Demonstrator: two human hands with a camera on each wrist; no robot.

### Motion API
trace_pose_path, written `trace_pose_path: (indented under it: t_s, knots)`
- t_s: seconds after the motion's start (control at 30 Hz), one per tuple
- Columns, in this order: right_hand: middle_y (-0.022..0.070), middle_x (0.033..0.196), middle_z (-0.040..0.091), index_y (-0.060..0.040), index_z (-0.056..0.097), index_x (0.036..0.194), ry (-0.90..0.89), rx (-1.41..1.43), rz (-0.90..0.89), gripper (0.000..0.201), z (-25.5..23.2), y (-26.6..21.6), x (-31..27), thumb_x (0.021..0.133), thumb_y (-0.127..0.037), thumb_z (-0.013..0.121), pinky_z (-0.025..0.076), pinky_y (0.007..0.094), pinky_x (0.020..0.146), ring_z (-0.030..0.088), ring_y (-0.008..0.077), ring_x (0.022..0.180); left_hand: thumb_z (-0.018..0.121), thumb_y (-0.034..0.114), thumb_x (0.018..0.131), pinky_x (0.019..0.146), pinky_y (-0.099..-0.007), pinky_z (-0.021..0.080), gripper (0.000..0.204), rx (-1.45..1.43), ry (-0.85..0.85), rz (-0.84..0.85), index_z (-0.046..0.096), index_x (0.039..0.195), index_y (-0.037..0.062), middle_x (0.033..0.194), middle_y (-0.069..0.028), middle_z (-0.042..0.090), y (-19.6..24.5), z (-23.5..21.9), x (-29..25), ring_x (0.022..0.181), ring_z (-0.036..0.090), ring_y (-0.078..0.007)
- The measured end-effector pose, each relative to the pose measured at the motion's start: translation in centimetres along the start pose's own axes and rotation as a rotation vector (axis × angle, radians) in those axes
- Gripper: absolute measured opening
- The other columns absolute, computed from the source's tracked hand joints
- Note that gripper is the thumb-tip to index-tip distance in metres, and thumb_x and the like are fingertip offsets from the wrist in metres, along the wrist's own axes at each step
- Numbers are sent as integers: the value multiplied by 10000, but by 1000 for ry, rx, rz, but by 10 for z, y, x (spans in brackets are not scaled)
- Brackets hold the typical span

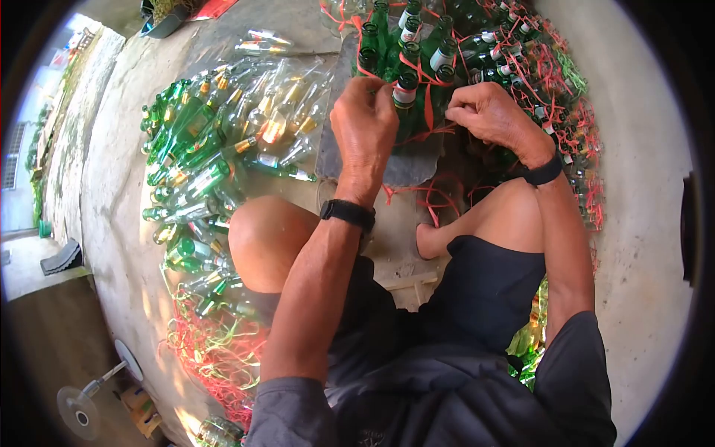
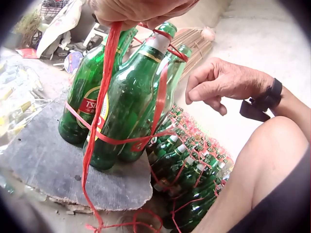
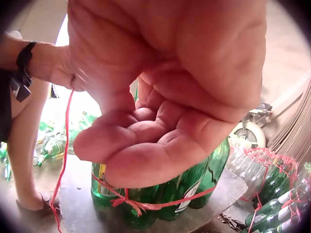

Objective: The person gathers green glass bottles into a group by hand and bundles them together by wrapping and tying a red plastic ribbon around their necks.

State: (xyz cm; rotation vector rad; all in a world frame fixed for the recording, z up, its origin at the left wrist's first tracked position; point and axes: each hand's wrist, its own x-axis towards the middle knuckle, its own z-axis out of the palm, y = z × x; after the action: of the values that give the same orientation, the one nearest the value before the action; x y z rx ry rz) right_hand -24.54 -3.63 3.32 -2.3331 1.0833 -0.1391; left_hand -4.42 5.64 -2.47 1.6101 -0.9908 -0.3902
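Observation:
A bundle of green glass beer bottles (image 2: 127,92) stands upright on a grey slab (image 2: 116,187), with red plastic twine (image 2: 121,141) round the bodies and more twine at the necks. My left hand (image 1: 363,123) pinches a strand of red twine (image 2: 108,63) above the bundle; its loose end runs down past the slab's edge. In the right wrist view, a knot (image 3: 127,200) shows on the lower band. To the right of the bundle, my right hand (image 1: 495,115) hangs in the air, fingers loosely curled and nothing visible in them.
Loose green and clear bottles (image 1: 197,149) lie heaped on the left floor. Twine-tied bottles (image 1: 514,56) stand massed on the right against the wall. A tangle of red and yellow-green twine (image 1: 216,350) lies lower left, near a standing fan (image 1: 78,410). My knees flank the slab.

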Motion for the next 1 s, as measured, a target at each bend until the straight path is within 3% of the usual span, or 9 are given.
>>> trace_pose_path:
  t_s: [0.07,0.2,0.43,0.6,0.73,0.8,0.93,1.0]
  knots:
    - [123,674,657,-10,716,867,207,-19,-212,142,-1,1,4,890,-150,716,487,361,585,608,208,586,704,143,913,682,-370,554,210,-127,-44,-110,739,1014,-37,769,-194,735,-5,1,0,712,737,-252]
    - [95,718,675,-26,717,924,410,70,-243,108,-3,-4,11,923,-131,742,493,319,593,594,137,604,703,149,921,659,-340,542,232,-242,-88,-142,729,1010,-64,757,-151,727,-11,0,1,702,691,-176]
    - [96,805,703,-23,720,1000,483,79,-365,100,-12,-13,26,927,-91,725,531,327,665,664,191,691,703,170,944,617,-299,496,263,-446,-221,-362,721,1063,-65,852,-72,695,-14,-5,5,727,600,-122]
    - [117,960,695,-28,724,1026,391,-51,-579,122,-18,-26,48,915,-33,677,546,382,768,698,309,892,716,188,953,568,-255,485,253,-462,-241,-399,728,1074,-34,862,-25,703,-18,-2,10,694,604,-82]
    - [125,964,695,-32,725,1017,280,-100,-676,128,-22,-36,68,908,-27,657,543,409,775,689,337,898,723,171,947,574,-261,490,250,-488,-248,-437,741,1088,-34,868,-33,716,-21,0,12,686,612,-87]
    - [132,965,691,-35,724,1009,108,-172,-657,123,-25,-42,76,904,-50,662,539,421,781,679,355,908,728,166,943,575,-263,492,256,-496,-235,-418,744,1095,-39,871,-39,723,-24,3,13,684,617,-90]
    - [139,981,701,-26,723,1018,20,-132,-717,160,-22,-33,103,887,-14,631,534,436,757,687,350,888,746,160,885,608,-303,498,255,-457,-135,-435,770,1004,-64,795,-60,704,-23,11,13,697,603,-111]
    - [125,969,724,-36,730,1067,-209,-101,-657,298,-22,-32,109,841,46,554,542,404,634,702,275,740,758,199,865,624,-331,524,283,-382,-73,-455,786,967,-64,726,-95,716,-21,13,13,667,640,-133]
